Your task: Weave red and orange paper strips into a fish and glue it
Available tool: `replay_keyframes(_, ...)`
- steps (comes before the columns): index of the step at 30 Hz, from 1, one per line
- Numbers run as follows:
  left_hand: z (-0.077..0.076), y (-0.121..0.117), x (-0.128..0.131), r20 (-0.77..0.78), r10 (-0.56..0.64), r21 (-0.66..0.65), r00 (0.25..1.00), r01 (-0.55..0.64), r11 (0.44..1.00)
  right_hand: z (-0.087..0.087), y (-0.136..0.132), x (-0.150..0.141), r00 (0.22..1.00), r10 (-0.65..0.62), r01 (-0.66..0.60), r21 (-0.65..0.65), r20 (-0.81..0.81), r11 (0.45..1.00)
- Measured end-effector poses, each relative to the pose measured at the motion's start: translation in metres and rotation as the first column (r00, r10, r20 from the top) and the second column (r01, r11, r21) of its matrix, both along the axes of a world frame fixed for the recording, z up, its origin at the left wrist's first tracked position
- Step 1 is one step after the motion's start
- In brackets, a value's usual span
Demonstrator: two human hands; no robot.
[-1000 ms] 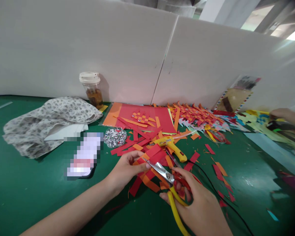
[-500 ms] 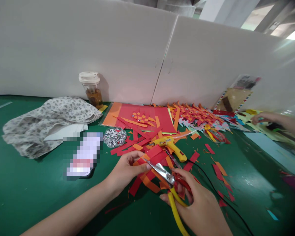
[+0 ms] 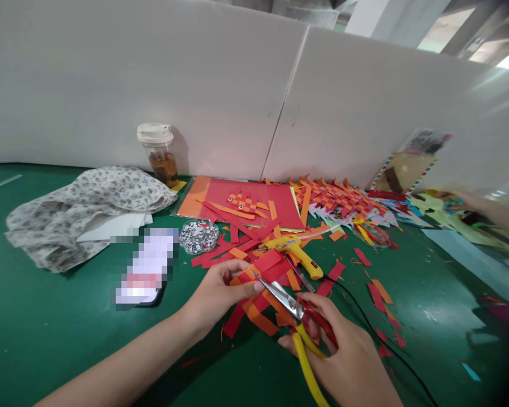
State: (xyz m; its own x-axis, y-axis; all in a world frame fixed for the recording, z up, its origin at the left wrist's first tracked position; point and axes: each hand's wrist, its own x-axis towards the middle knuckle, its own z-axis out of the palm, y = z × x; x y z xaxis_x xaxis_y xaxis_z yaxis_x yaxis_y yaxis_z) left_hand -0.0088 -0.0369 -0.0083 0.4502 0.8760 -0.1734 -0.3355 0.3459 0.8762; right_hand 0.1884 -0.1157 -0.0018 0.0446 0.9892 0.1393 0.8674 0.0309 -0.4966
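Thumb and fingers of my left hand (image 3: 220,291) pinch the edge of a red and orange woven paper piece (image 3: 258,317), whose loose strips hang downward. My right hand (image 3: 343,350) is wrapped round scissors (image 3: 289,304) with silver blades and red and yellow handles. The blade tips lie at the paper, close to my left thumb; whether paper sits between the blades I cannot tell. Just beyond the paper lies a yellow glue gun (image 3: 294,249). A finished woven paper fish (image 3: 241,203) rests on red sheets (image 3: 280,198) farther back.
On the left are a phone (image 3: 146,268), a patterned cloth (image 3: 89,198) and a lidded drink cup (image 3: 161,158). A bag of googly eyes (image 3: 198,236) sits mid-table. Paper scraps (image 3: 377,297) and a black cord (image 3: 365,322) lie right. Another person's hand (image 3: 458,200) is at far right.
My left hand and the paper have barely moved. The scissors and my right hand have shifted very slightly. The other person's hand at far right has moved a little.
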Motion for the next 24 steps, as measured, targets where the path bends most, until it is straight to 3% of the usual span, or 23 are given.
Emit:
replay_keyframes(15,0.013,-0.004,0.0,-0.034,0.022,0.013,0.999,-0.022,1.0,0.004,0.0,0.0,0.998,0.008,-0.006,0.02,-0.065,1.0)
replay_keyframes(24,0.015,-0.005,-0.001,-0.017,0.02,-0.005,1.0,-0.02,1.0,0.01,0.001,0.0,1.0,0.012,-0.011,0.029,-0.027,1.0)
